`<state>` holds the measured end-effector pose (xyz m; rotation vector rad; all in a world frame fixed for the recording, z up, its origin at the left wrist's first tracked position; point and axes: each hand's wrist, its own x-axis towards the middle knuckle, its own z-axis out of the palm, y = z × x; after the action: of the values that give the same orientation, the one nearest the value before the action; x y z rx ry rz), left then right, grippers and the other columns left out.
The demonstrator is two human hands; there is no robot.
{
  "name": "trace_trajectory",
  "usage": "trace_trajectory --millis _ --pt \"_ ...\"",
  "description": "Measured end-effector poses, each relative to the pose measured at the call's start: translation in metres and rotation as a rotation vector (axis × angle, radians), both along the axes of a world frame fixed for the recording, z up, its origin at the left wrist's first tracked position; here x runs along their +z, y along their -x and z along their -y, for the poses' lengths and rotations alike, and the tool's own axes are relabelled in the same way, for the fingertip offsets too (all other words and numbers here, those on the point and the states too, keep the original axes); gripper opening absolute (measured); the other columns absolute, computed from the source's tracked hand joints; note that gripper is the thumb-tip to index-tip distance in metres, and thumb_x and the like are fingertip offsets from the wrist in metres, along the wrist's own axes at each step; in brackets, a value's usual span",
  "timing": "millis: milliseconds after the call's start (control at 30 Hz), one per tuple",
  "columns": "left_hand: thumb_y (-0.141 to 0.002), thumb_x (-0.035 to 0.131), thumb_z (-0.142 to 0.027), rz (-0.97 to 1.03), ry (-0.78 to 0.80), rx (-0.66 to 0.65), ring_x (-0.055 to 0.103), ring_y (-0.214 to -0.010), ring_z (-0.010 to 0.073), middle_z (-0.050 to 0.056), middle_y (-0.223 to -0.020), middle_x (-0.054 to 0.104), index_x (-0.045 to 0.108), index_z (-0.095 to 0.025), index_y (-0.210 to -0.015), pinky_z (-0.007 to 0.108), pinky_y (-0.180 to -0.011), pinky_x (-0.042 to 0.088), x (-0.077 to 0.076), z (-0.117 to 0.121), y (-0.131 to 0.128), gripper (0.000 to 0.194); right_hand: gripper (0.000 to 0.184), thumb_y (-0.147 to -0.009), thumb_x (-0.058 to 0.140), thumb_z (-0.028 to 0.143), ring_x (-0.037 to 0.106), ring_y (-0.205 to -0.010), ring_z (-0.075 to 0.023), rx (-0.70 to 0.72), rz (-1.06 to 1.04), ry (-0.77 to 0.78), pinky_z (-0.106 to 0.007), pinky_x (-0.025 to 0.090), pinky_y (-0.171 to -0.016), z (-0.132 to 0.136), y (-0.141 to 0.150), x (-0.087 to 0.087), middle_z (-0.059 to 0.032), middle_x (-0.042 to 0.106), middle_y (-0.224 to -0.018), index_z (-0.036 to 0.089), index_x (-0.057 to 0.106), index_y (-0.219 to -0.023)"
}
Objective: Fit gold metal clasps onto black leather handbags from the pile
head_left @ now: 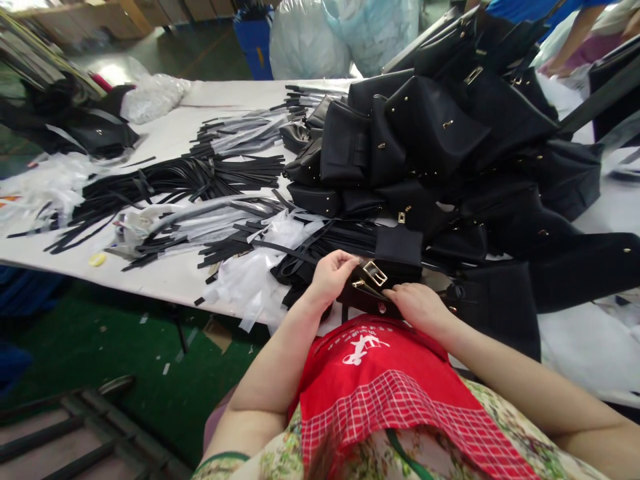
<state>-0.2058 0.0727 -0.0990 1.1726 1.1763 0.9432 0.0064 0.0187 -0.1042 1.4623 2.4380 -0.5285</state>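
Note:
A black handbag (399, 245) with a gold buckle (375, 273) and other gold fittings lies at the table's near edge, right against my red apron. My left hand (334, 275) pinches a black strap at the bag's left side, just left of the buckle. On the other side of the buckle, my right hand (419, 305) rests with bent fingers on the bag's near edge. Its fingertips press there, and what they grip is hidden under the hand.
A large heap of black handbags (430, 127) rises beyond and to the right. Bundles of black straps (185, 177) and white wrapping scraps (245, 283) cover the table's left part. A co-worker's arm (575, 40) shows at the upper right. A dark metal rack (95, 427) stands at lower left.

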Motion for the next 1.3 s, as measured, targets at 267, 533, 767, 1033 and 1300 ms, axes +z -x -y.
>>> trace_trajectory --millis 267,533,767,1033,1300 --pt "-0.076 0.073 -0.034 0.393 0.096 0.084 0.061 -0.069 0.0077 0.004 -0.092 0.068 0.058 -0.015 -0.081 0.016 -0.057 0.047 0.023 -0.008 0.034 0.026 0.024 -0.091 0.051 0.024 0.065 -0.084 -0.0230 -0.118 -0.014 0.034 -0.031 0.040 -0.066 -0.005 -0.010 -0.005 -0.0062 0.070 -0.091 0.026 0.067 -0.109" --pt "-0.077 0.058 -0.022 0.278 0.088 -0.008 0.051 -0.052 0.0073 -0.002 -0.065 0.058 0.063 -0.014 -0.083 0.019 -0.050 0.043 0.009 0.007 0.036 0.011 0.026 -0.091 0.051 0.032 0.067 -0.087 -0.0239 -0.193 0.000 0.084 -0.030 0.043 -0.068 -0.015 -0.018 0.006 -0.0035 0.073 -0.099 0.030 0.067 -0.112" --pt "-0.078 0.058 -0.029 -0.166 -0.041 -0.159 0.043 -0.050 0.0081 -0.002 -0.059 0.051 0.063 -0.015 -0.070 0.021 -0.048 0.033 0.000 0.031 0.008 0.017 0.028 -0.090 0.051 0.038 0.067 -0.090 -0.0266 -0.289 -0.053 0.064 -0.030 0.043 -0.069 -0.027 -0.023 0.025 -0.0039 0.073 -0.100 0.029 0.067 -0.110" --pt "-0.081 0.068 -0.041 -0.689 -0.398 -0.248 0.056 -0.074 0.0147 0.003 -0.083 0.060 0.067 -0.018 -0.085 0.027 -0.069 0.046 -0.005 0.047 -0.030 0.023 0.024 -0.090 0.051 0.034 0.067 -0.083 -0.0224 -0.266 -0.026 0.041 -0.027 0.040 -0.063 -0.025 -0.011 0.030 -0.0032 0.074 -0.095 0.026 0.068 -0.104" --pt "-0.093 0.046 -0.019 -1.124 -0.382 -0.566 0.063 -0.080 0.0203 0.008 -0.088 0.063 0.068 -0.015 -0.089 0.031 -0.068 0.050 0.012 0.047 -0.044 0.023 0.017 -0.090 0.051 0.030 0.068 -0.079 -0.0217 -0.187 -0.002 0.013 -0.028 0.037 -0.061 -0.021 0.003 0.034 -0.0023 0.073 -0.087 0.024 0.066 -0.094"
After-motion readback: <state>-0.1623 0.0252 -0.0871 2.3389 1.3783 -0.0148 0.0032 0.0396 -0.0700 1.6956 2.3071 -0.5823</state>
